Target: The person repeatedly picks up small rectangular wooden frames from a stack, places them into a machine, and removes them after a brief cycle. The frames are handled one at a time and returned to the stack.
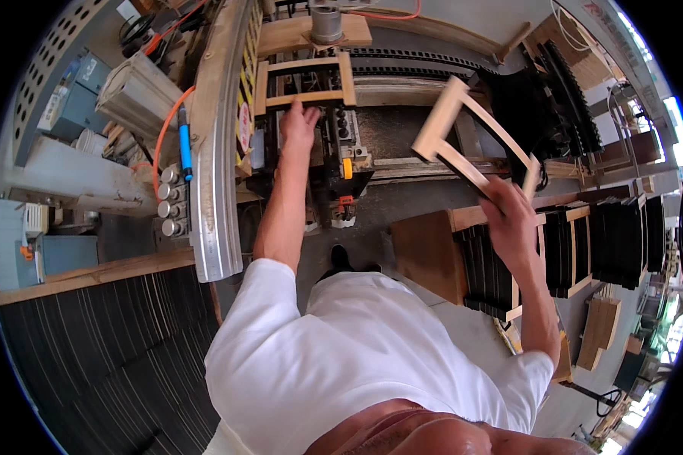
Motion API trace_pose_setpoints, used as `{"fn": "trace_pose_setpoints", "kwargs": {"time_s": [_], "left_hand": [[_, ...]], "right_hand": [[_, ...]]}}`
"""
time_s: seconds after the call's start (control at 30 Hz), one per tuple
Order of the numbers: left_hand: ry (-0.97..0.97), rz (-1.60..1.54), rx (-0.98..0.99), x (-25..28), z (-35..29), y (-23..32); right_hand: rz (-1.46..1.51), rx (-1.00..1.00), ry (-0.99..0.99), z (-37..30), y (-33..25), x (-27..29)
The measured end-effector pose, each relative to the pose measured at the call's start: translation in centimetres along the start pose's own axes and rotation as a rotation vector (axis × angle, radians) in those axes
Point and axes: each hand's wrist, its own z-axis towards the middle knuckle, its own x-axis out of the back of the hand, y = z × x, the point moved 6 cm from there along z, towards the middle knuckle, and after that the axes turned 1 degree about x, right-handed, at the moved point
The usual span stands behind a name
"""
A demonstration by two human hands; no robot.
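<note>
A rectangular wooden frame (305, 98) lies in the machine bed ahead of me, below a round metal cylinder (326, 25). My left hand (299, 125) is at its near rail, fingers apart and not wrapped round it; whether the fingertips touch the wood I cannot tell. Out to the right, my right hand (511, 212) is closed on one long rail of a second wooden frame (442, 121). That frame is held up in the air, tilted, with a pale broad end and dark inner edges.
Stacks of dark-edged frames (486, 265) stand at the right beside a brown board (425, 250). Dark stacked pieces (106, 356) fill the lower left behind a wooden rail (99, 277). A metal post (218, 174) rises left of the machine, near a blue pen-like tool (184, 144) and orange hose (159, 144).
</note>
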Motion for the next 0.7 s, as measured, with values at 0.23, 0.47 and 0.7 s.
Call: {"fn": "trace_pose_setpoints", "kwargs": {"time_s": [0.23,0.47,0.7], "left_hand": [[-0.259,0.136,0.118,2.2,-11.0,-1.7],[-0.41,-0.02,0.07,2.6,-11.5,-1.4],[-0.246,-0.082,-0.029,2.1,-11.1,-1.6]], "right_hand": [[0.027,0.433,-0.141,12.6,-3.6,-17.5],[0.009,0.536,-0.272,15.1,-4.7,-27.9],[0.163,0.61,-0.273,17.3,-3.7,-27.9]]}}
